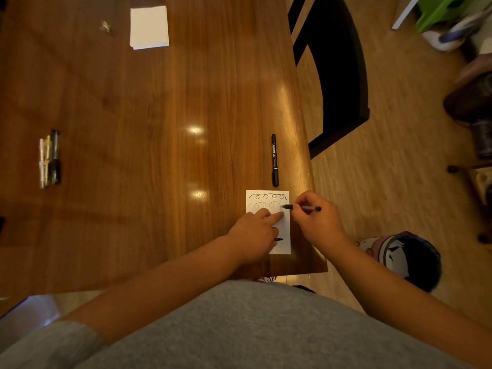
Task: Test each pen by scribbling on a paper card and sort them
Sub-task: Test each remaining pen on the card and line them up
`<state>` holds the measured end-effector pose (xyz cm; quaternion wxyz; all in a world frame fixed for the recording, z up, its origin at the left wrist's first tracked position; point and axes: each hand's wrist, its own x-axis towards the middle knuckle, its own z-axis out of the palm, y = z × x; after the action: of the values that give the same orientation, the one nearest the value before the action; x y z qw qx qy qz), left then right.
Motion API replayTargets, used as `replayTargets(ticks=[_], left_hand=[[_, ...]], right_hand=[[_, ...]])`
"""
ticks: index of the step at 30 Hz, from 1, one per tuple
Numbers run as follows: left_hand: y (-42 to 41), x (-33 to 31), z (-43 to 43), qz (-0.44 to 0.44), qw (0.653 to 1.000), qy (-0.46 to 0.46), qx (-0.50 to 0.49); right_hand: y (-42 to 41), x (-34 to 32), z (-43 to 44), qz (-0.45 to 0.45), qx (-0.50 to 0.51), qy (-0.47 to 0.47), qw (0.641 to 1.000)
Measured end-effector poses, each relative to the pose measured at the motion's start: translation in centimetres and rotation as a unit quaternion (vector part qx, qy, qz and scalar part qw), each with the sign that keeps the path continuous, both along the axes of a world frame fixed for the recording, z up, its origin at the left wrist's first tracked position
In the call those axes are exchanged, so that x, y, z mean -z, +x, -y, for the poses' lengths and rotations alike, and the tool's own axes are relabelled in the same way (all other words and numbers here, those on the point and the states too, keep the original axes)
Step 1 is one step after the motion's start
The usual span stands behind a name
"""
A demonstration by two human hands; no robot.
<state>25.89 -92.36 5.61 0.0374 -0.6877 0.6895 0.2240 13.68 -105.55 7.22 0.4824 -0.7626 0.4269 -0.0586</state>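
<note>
A white paper card point(284, 225) lies near the table's right front corner, with a dark looped scribble along its top and a fainter row of loops below. My left hand point(253, 235) presses flat on the card, index finger stretched over it; a small black piece, maybe a cap, peeks out under the thumb. My right hand point(316, 219) grips a thin pen point(302, 208), its tip touching the card at the end of the faint row. A black marker point(274, 159) lies capped just beyond the card. Several pens point(49, 159) lie grouped at the far left.
A stack of white cards point(149, 27) sits at the far middle of the wooden table point(159, 102), with a small crumpled scrap point(105, 27) left of it. A dark chair point(338, 75) stands past the table's right edge. Clutter lies on the floor to the right.
</note>
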Motion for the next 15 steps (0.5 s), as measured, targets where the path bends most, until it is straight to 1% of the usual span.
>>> replayTargets(ticks=[7, 15], left_hand=[[-0.07, 0.54, 0.1, -0.024, 1.0, -0.003, -0.013], [-0.07, 0.63, -0.01, -0.022, 1.0, -0.015, -0.016]], right_hand=[[0.48, -0.19, -0.16, 0.002, -0.014, -0.004, 1.0], [0.45, 0.0, 0.65, -0.002, 0.012, 0.001, 1.0]])
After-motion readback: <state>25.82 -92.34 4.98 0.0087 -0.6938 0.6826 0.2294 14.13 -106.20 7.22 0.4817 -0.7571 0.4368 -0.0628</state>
